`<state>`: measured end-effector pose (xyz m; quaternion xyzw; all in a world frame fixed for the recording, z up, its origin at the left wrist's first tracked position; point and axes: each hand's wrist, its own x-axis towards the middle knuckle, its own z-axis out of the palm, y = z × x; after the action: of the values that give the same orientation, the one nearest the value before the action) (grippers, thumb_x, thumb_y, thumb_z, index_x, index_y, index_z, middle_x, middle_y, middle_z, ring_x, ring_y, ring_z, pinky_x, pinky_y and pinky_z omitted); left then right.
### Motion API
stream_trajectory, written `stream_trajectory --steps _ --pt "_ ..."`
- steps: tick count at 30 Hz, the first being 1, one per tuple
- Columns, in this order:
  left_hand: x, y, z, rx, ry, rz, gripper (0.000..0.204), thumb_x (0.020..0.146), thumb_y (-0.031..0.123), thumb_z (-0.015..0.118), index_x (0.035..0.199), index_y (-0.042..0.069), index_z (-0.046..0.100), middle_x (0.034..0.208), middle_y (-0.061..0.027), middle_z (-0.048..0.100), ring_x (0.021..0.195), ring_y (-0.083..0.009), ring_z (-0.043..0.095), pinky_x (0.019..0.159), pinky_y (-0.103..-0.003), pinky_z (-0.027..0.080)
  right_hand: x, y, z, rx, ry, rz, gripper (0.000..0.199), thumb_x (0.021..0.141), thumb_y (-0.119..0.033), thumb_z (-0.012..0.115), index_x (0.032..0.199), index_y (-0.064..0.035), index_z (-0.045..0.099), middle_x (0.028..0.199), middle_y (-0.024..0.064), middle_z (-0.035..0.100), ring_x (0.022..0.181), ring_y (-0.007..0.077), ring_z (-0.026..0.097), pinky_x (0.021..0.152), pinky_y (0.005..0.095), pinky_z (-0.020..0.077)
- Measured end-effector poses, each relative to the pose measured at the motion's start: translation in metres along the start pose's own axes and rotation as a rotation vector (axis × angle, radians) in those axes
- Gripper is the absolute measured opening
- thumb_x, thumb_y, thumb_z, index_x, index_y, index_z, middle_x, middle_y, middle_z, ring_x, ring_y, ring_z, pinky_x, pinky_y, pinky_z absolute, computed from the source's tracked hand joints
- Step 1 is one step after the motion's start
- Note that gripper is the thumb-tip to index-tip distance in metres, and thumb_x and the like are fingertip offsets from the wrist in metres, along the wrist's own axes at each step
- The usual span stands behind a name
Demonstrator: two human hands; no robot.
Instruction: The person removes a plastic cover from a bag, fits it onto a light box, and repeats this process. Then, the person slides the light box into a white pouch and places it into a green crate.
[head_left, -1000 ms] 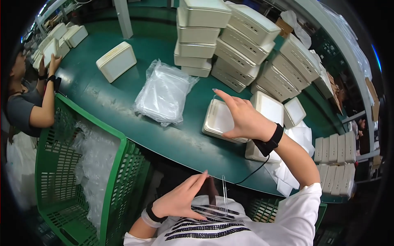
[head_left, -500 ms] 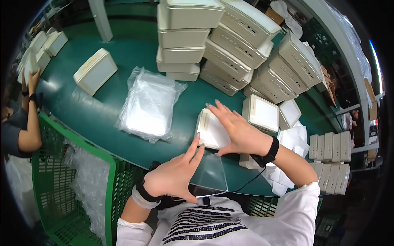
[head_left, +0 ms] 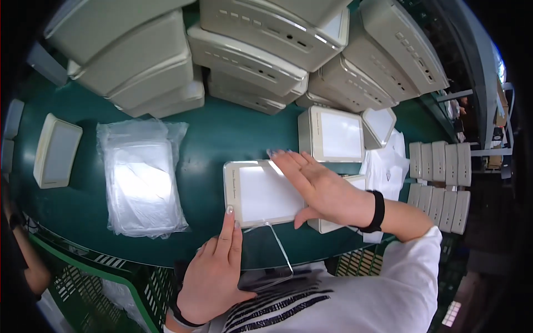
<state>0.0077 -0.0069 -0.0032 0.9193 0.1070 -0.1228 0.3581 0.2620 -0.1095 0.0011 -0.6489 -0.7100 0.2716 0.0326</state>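
The left hand (head_left: 211,272) held a thin, clear plastic cover (head_left: 280,248) in a wide grip. It had just moved up, so both hands met at the flat cream box with a white top (head_left: 266,194). Left fingertips (head_left: 229,210) touched its near left corner. The right hand (head_left: 344,200) spread wide over its right end; I couldn't tell if it squeezed. Farther back, tall stacks of cream boxes (head_left: 244,62) stood on the green bench (head_left: 205,166).

Moderate light, strong white glare on plastic wrap (head_left: 142,190) left of the left fingers (head_left: 226,233), frame edges bowed and corners black farthest from them.
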Motion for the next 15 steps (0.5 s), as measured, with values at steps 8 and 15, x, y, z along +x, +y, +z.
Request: stream_trajectory --steps 8,15 --pt "0.004 0.003 0.001 0.049 -0.004 -0.037 0.110 0.050 0.033 0.088 0.134 -0.014 0.033 0.147 -0.0287 0.021 0.103 -0.0313 0.052 0.095 -0.035 0.043 0.022 -0.019 -0.007 -0.204 -0.034 0.010 0.112 0.058 -0.018 0.083 0.142 0.0084 0.014 0.146 0.0297 0.025 0.137 0.0424 0.024 0.114 0.0458 0.0220" --pt "-0.002 0.007 0.001 0.046 0.020 0.010 0.115 0.048 0.036 0.087 0.135 -0.014 0.030 0.146 -0.0314 0.021 0.101 -0.0344 0.052 0.094 -0.037 0.043 0.056 -0.021 -0.004 0.078 -0.115 -0.135 0.119 0.054 -0.012 0.086 0.146 0.0026 0.012 0.151 0.0254 0.015 0.141 0.0369 0.017 0.115 0.0477 0.0181"
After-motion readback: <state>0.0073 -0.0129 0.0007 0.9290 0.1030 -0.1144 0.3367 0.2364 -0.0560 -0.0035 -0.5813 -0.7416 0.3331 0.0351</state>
